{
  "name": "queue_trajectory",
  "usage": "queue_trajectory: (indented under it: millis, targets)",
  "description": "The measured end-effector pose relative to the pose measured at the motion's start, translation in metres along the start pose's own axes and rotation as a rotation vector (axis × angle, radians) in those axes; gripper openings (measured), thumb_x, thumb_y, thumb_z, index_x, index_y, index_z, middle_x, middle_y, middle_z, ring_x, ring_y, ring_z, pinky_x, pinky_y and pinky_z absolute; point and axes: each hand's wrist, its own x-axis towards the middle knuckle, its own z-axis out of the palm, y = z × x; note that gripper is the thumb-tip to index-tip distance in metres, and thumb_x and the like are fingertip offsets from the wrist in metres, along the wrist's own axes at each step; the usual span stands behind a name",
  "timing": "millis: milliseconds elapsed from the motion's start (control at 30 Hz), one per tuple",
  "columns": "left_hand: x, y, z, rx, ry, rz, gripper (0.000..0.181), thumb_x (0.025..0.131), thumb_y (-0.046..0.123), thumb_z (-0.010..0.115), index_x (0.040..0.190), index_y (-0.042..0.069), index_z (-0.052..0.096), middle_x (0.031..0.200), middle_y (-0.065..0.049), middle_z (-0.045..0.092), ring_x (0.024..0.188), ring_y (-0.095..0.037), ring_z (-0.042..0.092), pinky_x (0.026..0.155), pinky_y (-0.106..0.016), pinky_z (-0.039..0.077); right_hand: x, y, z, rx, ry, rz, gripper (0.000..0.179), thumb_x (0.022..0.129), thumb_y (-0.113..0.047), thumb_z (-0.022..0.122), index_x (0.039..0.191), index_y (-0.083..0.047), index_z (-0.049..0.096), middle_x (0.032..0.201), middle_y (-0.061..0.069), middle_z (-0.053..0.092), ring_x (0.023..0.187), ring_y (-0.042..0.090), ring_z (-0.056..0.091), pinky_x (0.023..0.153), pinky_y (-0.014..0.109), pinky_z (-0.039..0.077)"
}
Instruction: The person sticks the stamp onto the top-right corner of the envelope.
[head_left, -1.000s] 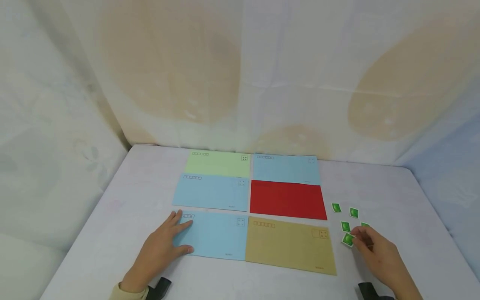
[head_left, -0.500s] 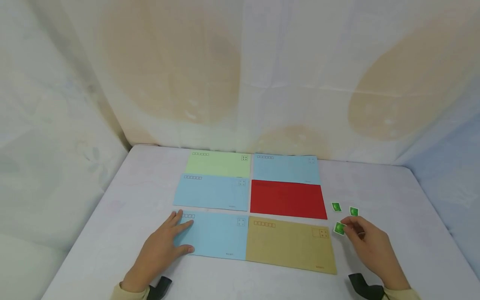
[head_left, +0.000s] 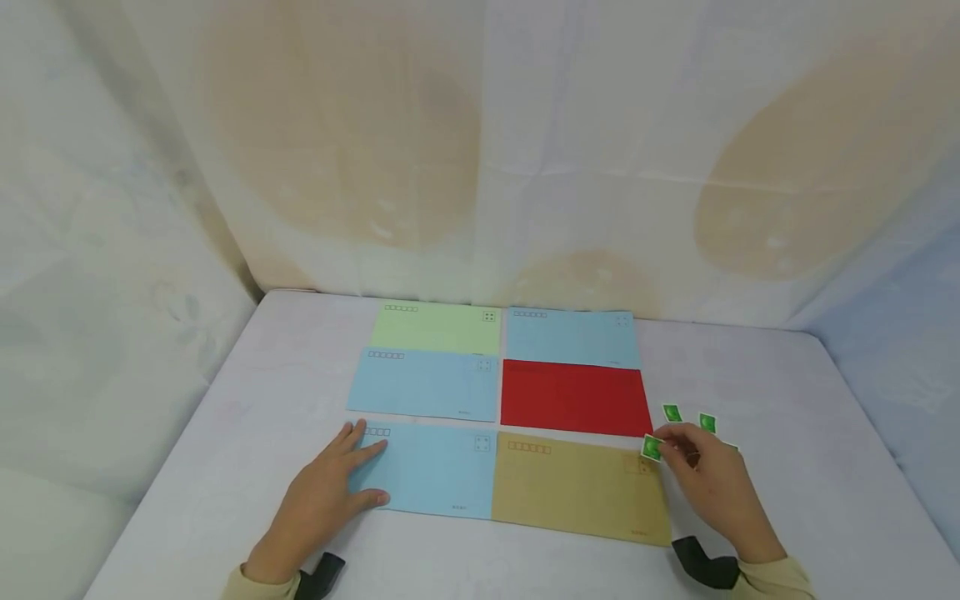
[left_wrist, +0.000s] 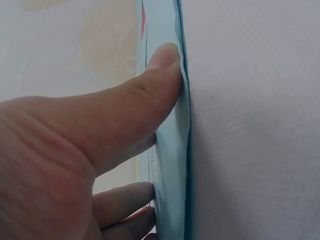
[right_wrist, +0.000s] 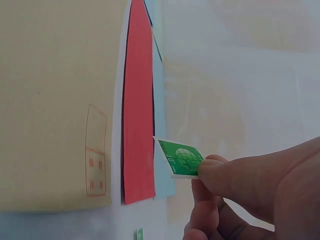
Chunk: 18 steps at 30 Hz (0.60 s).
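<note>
Between thumb and fingertips my right hand (head_left: 708, 479) pinches a green postage stamp (right_wrist: 181, 159) with a white perforated edge. In the head view the held stamp overlaps the top right corner of the brown envelope (head_left: 577, 492), by its printed stamp box (right_wrist: 96, 150). My left hand (head_left: 318, 492) rests with spread fingers on the left end of the near blue envelope (head_left: 435, 471). In the left wrist view its thumb lies along that envelope's (left_wrist: 172, 150) near edge.
Behind lie a red envelope (head_left: 577, 398), a blue one (head_left: 573, 340), another blue one (head_left: 423, 385) and a light green one (head_left: 435, 327). Loose stamps lie on the white table (head_left: 787, 400) at right, including one stamp (head_left: 672, 412) and another (head_left: 707, 422). Patterned curtains (head_left: 510, 150) enclose the table.
My right hand has lifted the stamp from among the loose ones and carried it left to the brown envelope's top right corner. The left hand has stayed in place.
</note>
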Motion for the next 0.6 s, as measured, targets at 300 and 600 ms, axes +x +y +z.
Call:
queue_trajectory:
  millis: [300,600]
  targets:
    - [0.000,0.001,0.000,0.009,0.008,0.008,0.073,0.073,0.035,0.087,0.137,0.010,0.064,0.157,-0.019,0.038,0.147,-0.040,0.029,0.106,-0.059,0.041,0.004,-0.009,0.008,0.050,0.026,-0.049,0.015,0.095,-0.002,0.067,0.109,-0.002,0.070,0.095,0.005,0.068,0.084,0.019,0.059,0.064,0.021,0.051]
    - [-0.001,0.000,0.000,0.001,0.015,0.017,0.073,0.074,0.035,0.087,0.138,0.010,0.063,0.157,-0.019,0.037,0.147,-0.041,0.028,0.107,-0.060,0.040,0.010,-0.020,0.022,0.075,0.009,-0.084,0.016,0.092,0.000,0.070,0.108,-0.003,0.070,0.095,0.005,0.067,0.084,0.018,0.057,0.066,0.022,0.052]
